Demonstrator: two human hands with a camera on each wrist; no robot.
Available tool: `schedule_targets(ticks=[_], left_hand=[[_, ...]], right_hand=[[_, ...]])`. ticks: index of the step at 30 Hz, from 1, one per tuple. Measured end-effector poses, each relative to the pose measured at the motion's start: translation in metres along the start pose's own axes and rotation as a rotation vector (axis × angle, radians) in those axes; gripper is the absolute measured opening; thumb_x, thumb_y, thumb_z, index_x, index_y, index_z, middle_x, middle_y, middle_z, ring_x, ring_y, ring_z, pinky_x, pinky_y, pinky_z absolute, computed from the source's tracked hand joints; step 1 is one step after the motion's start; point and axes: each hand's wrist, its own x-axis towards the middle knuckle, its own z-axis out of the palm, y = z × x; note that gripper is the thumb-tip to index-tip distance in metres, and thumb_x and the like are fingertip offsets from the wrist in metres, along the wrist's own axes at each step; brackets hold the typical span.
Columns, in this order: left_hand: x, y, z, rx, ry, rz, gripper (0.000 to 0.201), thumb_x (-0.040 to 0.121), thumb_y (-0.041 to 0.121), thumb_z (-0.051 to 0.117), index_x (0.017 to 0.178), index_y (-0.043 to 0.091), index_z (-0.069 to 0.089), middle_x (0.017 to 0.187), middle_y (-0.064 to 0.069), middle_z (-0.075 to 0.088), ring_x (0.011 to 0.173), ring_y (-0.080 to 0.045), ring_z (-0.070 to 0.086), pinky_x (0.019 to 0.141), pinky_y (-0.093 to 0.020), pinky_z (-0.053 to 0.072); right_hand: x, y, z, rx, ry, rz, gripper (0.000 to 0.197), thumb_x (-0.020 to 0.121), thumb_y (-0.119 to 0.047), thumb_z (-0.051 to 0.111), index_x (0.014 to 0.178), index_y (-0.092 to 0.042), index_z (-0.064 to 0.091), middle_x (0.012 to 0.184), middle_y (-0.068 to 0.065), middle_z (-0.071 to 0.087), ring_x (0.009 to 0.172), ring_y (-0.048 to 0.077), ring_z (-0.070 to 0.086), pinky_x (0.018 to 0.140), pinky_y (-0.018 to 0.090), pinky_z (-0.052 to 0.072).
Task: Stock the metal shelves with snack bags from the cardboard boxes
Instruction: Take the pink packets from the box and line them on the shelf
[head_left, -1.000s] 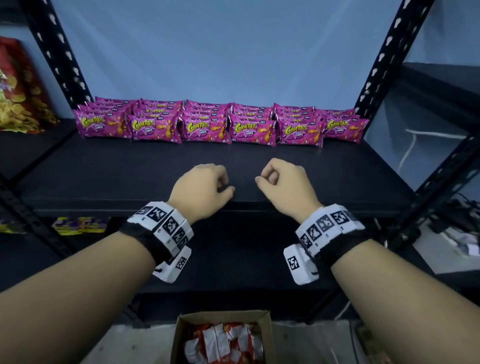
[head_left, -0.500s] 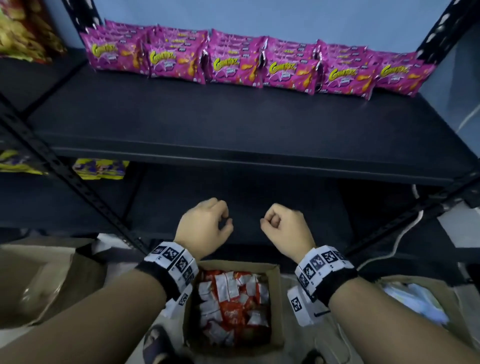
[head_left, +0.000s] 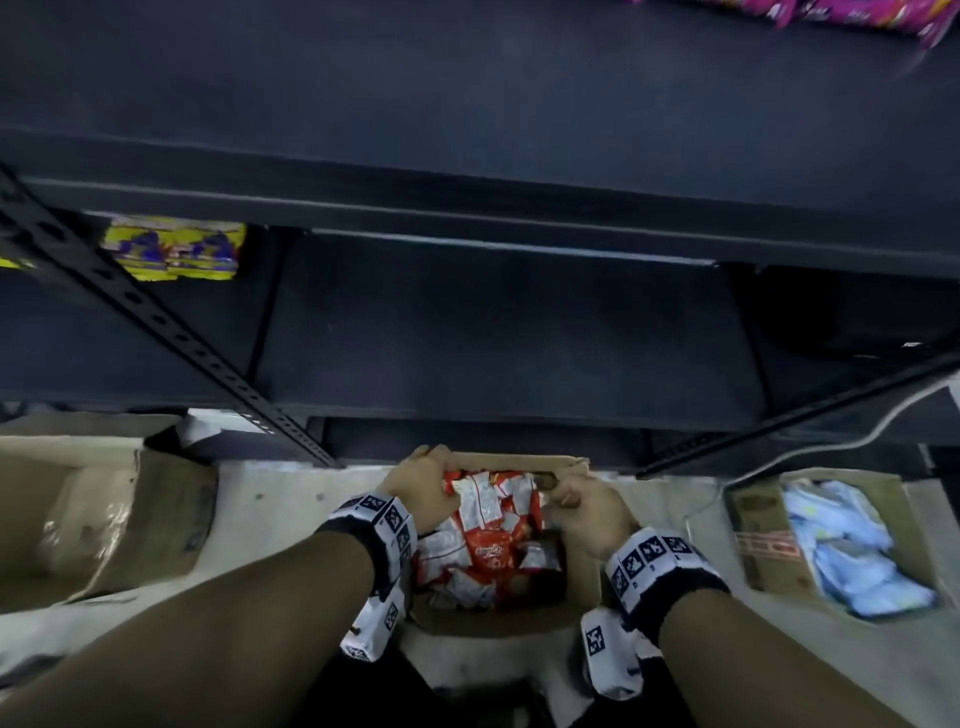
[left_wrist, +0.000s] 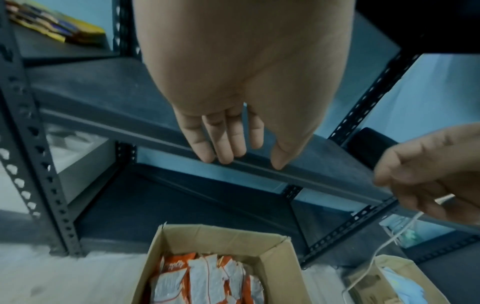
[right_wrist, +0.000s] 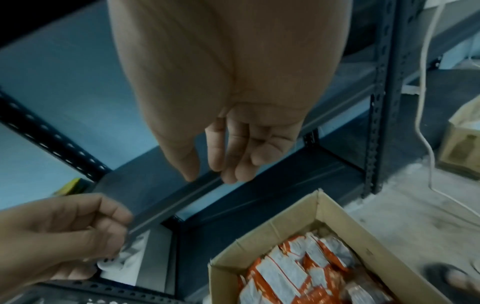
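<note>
An open cardboard box (head_left: 509, 460) on the floor holds several red-and-white snack bags (head_left: 488, 540). My left hand (head_left: 426, 488) hovers over the box's far left corner and my right hand (head_left: 582, 504) over its far right side. In the left wrist view the left hand (left_wrist: 241, 158) hangs with loose, nearly straight fingers and holds nothing, with the box (left_wrist: 223, 232) and bags (left_wrist: 207, 281) below it. The right hand (right_wrist: 210, 176) hangs the same way above the box (right_wrist: 265, 236). Black metal shelves (head_left: 467, 338) stand just behind the box.
Pink bags (head_left: 857, 15) lie on the upper shelf and yellow-purple bags (head_left: 171, 249) on a lower left shelf. A brown box (head_left: 104, 519) stands at the left, and a box of pale blue bags (head_left: 852, 545) at the right. A white cable (head_left: 883, 426) runs along the floor.
Both hands have dropped from the upper shelf's front edge down to the box of red-and-white bags. Their curled fingers have loosened. The view has tipped down to the floor.
</note>
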Motion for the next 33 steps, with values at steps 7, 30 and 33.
schedule_targets(ticks=[7,30,33], left_hand=[[0.093,-0.03,0.107,-0.011,-0.031,-0.124,0.05,0.093,0.04,0.064,0.136,0.016,0.057,0.131,-0.003,0.066,0.118,-0.023,0.063,0.101,-0.033,0.05],[0.334,-0.152,0.358,0.4,0.224,-0.066,0.059,0.087,0.065,0.051,0.135,0.031,0.054,0.128,0.004,0.047,0.12,-0.023,0.038,0.101,-0.046,0.034],[0.33,-0.153,0.362,0.352,0.262,-0.054,0.059,0.085,0.066,0.054,0.134,0.033,0.055,0.126,0.006,0.048,0.12,-0.021,0.038,0.1,-0.044,0.034]], right_hand=[[0.099,0.078,0.08,0.007,-0.204,0.106,0.057,0.072,-0.062,0.08,0.119,-0.031,0.069,0.124,-0.012,0.067,0.112,0.013,0.064,0.097,0.032,0.051],[0.383,0.281,0.274,-0.299,0.083,-0.163,0.037,0.097,-0.05,0.059,0.116,-0.018,0.056,0.128,0.004,0.047,0.116,0.027,0.055,0.099,0.041,0.047],[0.381,0.287,0.271,-0.288,0.123,-0.204,0.032,0.101,-0.047,0.055,0.106,-0.016,0.061,0.118,0.003,0.05,0.105,0.027,0.058,0.091,0.039,0.049]])
